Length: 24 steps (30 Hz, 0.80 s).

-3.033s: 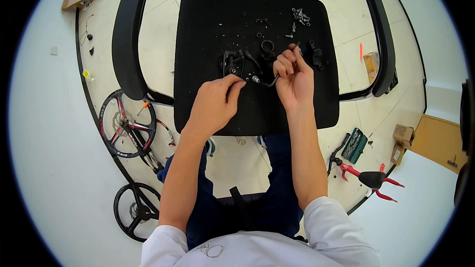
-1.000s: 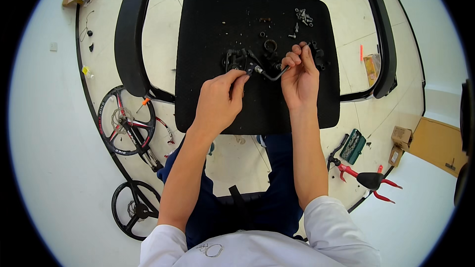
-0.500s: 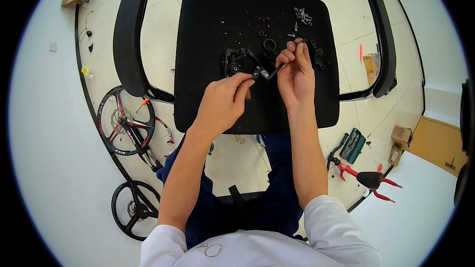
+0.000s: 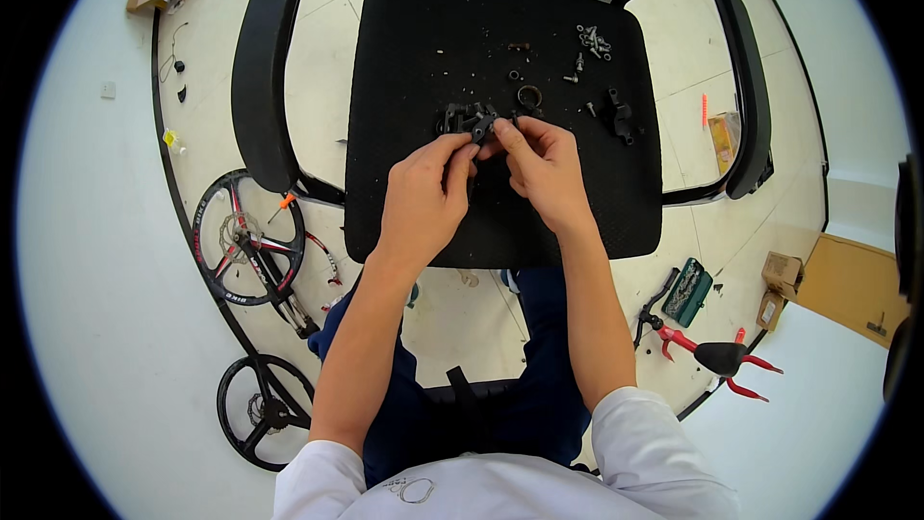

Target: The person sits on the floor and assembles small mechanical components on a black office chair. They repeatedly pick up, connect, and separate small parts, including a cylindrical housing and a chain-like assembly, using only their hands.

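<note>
My left hand (image 4: 425,189) is closed, with thumb and forefinger pinching a small black metal part (image 4: 482,129) above the chair seat. My right hand (image 4: 547,171) is closed too, its thumb and fingertips pressed against the right end of that part. Fingers cover much of it, so its full shape is hidden. Just behind the hands, a black brake-caliper-like assembly (image 4: 449,119) lies on the black seat (image 4: 404,58). A dark ring-shaped part (image 4: 528,96) sits beyond my right fingertips. To the right lie a black bracket (image 4: 621,116) and a single screw (image 4: 590,109).
Several silver bolts and washers (image 4: 594,41) are heaped at the seat's far right. Armrests (image 4: 262,67) flank the seat. Spoked wheels (image 4: 252,236) lie on the floor at left. At right are a green tool case (image 4: 687,292) and a red forked frame part (image 4: 717,351).
My right hand has come down and left from the upper right to meet the part in my left hand. The black L-shaped bar it held no longer shows.
</note>
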Available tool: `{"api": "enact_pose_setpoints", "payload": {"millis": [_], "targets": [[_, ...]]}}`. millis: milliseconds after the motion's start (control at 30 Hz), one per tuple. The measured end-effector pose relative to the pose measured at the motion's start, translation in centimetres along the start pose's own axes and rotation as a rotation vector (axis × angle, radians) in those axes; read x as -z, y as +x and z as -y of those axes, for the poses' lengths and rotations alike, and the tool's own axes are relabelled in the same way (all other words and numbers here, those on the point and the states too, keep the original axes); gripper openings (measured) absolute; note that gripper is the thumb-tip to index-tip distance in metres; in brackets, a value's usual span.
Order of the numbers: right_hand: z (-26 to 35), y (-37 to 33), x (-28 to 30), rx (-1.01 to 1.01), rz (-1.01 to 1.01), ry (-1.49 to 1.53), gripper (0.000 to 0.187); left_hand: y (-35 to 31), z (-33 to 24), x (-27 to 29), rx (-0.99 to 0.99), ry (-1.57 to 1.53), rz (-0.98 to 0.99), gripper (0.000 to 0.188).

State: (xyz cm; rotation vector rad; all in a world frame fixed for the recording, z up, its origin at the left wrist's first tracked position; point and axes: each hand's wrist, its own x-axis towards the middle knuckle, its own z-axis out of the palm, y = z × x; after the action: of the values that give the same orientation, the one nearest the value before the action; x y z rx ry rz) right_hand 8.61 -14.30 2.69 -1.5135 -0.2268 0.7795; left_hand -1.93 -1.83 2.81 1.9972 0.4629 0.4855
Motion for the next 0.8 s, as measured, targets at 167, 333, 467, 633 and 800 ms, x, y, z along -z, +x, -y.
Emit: {"api": "enact_pose_setpoints", "payload": {"millis": [167, 333, 467, 633, 800], "targets": [[-1.7, 0.4, -0.5, 0.309, -0.131, -0.053, 0.013, 0.1, -0.1, 0.0, -0.006, 0.007, -0.001, 0.015], [-1.2, -0.4, -1.5, 0.455, -0.328, -0.354, 0.008, 0.0, -0.4, 0.5, 0.081, -0.018, 0.018, 0.015], [-1.0, -0.5, -1.4, 0.449, -0.307, -0.255, 0.009, 0.4, -0.6, 0.6, 0.175, -0.168, 0.057, 0.023], [-0.7, -0.1, -0.2, 0.315, -0.134, -0.137, 0.012, -0.1, -0.7, 0.8, 0.128, -0.196, 0.134, 0.043], [0.3, -0.5, -0.4, 0.101, -0.042, 0.146, 0.014, 0.2, -0.9, 1.1, 0.057, -0.137, 0.149, 0.048]]}}
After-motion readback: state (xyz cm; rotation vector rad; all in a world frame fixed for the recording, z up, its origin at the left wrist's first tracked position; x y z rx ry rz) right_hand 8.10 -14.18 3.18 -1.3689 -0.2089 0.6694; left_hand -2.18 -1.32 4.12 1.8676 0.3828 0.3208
